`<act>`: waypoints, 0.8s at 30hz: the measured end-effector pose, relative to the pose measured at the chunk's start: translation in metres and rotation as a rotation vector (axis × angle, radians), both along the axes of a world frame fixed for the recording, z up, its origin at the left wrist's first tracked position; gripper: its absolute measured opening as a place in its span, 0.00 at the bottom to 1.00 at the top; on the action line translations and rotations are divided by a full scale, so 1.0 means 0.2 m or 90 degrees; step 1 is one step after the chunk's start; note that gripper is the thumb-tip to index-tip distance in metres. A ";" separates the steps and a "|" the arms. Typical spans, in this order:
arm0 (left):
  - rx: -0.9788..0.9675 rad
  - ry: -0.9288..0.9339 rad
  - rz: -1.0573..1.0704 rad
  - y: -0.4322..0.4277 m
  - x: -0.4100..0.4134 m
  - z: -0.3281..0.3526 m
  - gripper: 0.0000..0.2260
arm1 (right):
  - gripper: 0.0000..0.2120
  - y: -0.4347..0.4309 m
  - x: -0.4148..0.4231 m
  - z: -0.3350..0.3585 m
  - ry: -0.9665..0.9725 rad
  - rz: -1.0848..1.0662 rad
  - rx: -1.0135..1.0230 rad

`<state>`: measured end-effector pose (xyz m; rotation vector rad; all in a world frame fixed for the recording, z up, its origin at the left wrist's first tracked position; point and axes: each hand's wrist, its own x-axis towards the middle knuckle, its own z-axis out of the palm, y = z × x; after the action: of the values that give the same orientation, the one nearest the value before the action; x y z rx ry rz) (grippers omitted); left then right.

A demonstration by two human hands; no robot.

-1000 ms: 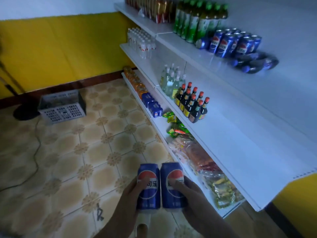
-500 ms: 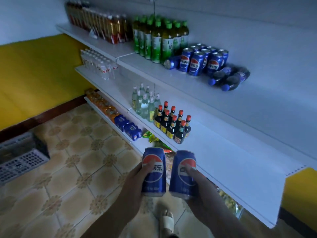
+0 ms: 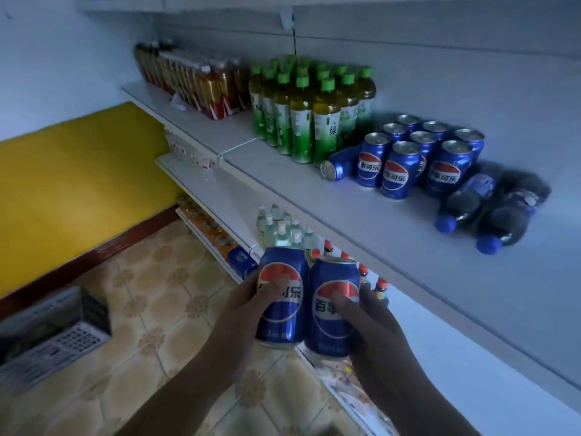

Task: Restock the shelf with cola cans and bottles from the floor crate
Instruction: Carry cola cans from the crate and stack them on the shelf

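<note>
Left hand [image 3: 248,306] is clamped round one cola can [image 3: 289,313], thumb across the label. Right hand [image 3: 374,328] is clamped likewise on a second cola can [image 3: 330,332]. Both cans are upright, side by side and touching, held in front of the shelving and below the white shelf [image 3: 361,221]. On that shelf stands a cluster of upright cola cans [image 3: 418,155], a tipped can [image 3: 341,165] at its left and two cola bottles [image 3: 490,206] lying at its right. Green tea bottles [image 3: 308,108] stand further left. The floor crate [image 3: 53,341] sits at lower left.
</note>
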<state>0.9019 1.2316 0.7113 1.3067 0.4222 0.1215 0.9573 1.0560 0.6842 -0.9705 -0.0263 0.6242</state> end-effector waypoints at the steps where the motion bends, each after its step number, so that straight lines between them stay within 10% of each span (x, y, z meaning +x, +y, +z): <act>1: 0.015 -0.014 -0.004 0.03 0.06 0.03 0.16 | 0.28 0.02 0.07 0.02 -0.032 -0.006 -0.020; 12: 0.200 -0.159 -0.212 0.19 0.76 0.09 0.24 | 0.27 0.03 0.56 0.12 -0.303 -0.200 -0.295; 24: 0.368 -0.283 -0.514 0.36 1.46 0.04 0.27 | 0.28 0.11 0.79 0.06 -0.302 -0.379 -0.479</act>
<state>1.1932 1.3028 0.7196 1.8669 -0.5754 -0.1588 1.1150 1.0780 0.6970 -1.7469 0.0812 -0.1899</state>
